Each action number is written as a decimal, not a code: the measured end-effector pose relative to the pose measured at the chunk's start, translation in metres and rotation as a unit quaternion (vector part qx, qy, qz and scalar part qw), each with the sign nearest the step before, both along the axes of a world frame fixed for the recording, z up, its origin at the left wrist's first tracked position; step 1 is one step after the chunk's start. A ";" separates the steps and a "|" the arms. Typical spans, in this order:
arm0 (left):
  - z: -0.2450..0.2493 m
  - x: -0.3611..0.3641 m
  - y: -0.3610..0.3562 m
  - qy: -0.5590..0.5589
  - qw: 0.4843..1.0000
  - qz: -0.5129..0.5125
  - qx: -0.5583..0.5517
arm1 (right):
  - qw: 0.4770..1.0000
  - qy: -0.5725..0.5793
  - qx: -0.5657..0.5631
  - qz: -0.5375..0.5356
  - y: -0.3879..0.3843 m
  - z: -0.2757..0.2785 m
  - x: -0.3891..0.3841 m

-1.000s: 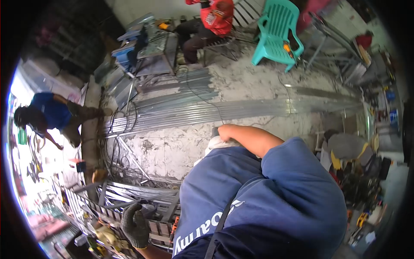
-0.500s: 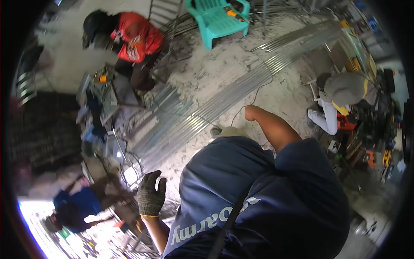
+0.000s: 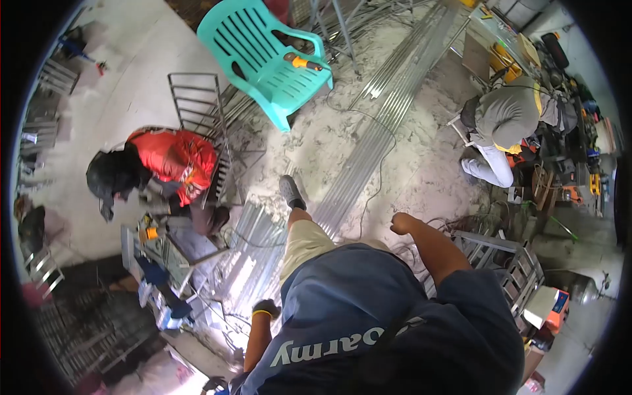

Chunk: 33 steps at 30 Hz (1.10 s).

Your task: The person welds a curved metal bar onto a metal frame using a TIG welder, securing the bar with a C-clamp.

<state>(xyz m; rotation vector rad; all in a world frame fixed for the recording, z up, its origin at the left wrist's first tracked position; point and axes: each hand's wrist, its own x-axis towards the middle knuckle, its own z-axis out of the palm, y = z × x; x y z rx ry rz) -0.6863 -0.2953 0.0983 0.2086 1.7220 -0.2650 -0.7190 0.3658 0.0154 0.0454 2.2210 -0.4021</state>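
The shorter metal strips lie on the floor ahead of the left hand, their near ends hidden by the wearer's body and partly washed out by glare. Beside them, the long metal profiles run diagonally up to the view's top edge; their near ends pass out of sight behind the wearer's leg. A dark cable crosses them and curves down past the right hand. The floor is pale and covered in dark smudges.

The left hand wears a dark glove with a yellow cuff. It is small and dim, so I cannot tell how far its grip is open or whether it touches anything. The right hand is bare, its grip clenched with the fingers folded in; the inside of the fist cannot be seen. It is raised near the cable, with a metal frame further to the right, partly covered by the wearer's sleeve.

Farther out, a green plastic chair carries an orange-and-black tool. A person in red bends forward beside a cluttered small worktop. A person in grey sits low at the right, beside crowded tools and boxes too jumbled to separate. A dark grille fades into the shadowed lower left edge.
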 end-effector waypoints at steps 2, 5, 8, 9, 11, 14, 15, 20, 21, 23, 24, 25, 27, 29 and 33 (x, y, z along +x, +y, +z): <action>-0.070 -0.014 -0.031 -0.045 0.986 0.122 0.103 | 0.997 0.048 0.010 -0.054 0.015 -0.014 -0.011; -0.101 -0.098 -0.039 0.008 0.979 0.135 0.152 | 0.988 0.050 0.055 -0.132 0.041 -0.040 -0.033; -0.115 -0.225 -0.039 0.091 0.976 0.068 0.188 | 0.992 -0.012 0.098 -0.081 0.053 -0.045 -0.069; -0.117 -0.267 -0.039 0.128 0.972 0.042 0.194 | 0.990 -0.067 0.089 -0.083 0.052 -0.032 -0.093; -0.035 -0.366 0.011 0.201 0.959 0.158 0.124 | 0.985 -0.111 0.114 -0.066 0.044 0.010 -0.155; -0.017 -0.478 0.036 0.238 0.945 0.151 0.165 | 0.979 0.091 0.085 -0.159 0.021 0.047 -0.252; 0.011 -0.510 0.058 0.236 0.941 0.167 0.174 | 0.961 0.124 0.031 -0.246 0.002 0.081 -0.295; -0.010 -0.622 0.111 0.224 0.951 0.047 0.208 | 0.920 0.166 -0.140 -0.325 -0.053 0.170 -0.411; -0.012 -0.642 0.126 0.205 0.958 0.025 0.198 | 0.922 0.154 -0.140 -0.327 -0.051 0.168 -0.420; -0.017 -0.675 0.156 0.205 0.952 -0.026 0.224 | 0.929 0.130 -0.140 -0.317 -0.037 0.154 -0.431; -0.020 -0.686 0.171 0.205 0.949 -0.047 0.236 | 0.940 0.113 -0.113 -0.302 -0.024 0.139 -0.429; -0.011 -0.699 0.192 0.205 0.946 -0.046 0.246 | 0.950 0.097 -0.086 -0.283 -0.008 0.116 -0.423; -0.024 -0.724 0.218 0.253 0.923 -0.063 0.284 | 0.971 0.050 -0.036 -0.232 0.029 0.086 -0.419; -0.021 -0.752 0.253 0.282 0.921 -0.040 0.266 | 0.976 -0.002 0.002 -0.216 0.069 0.063 -0.414; -0.027 -0.818 0.332 0.246 0.955 0.047 0.161 | 0.943 0.024 0.029 -0.329 0.133 0.051 -0.417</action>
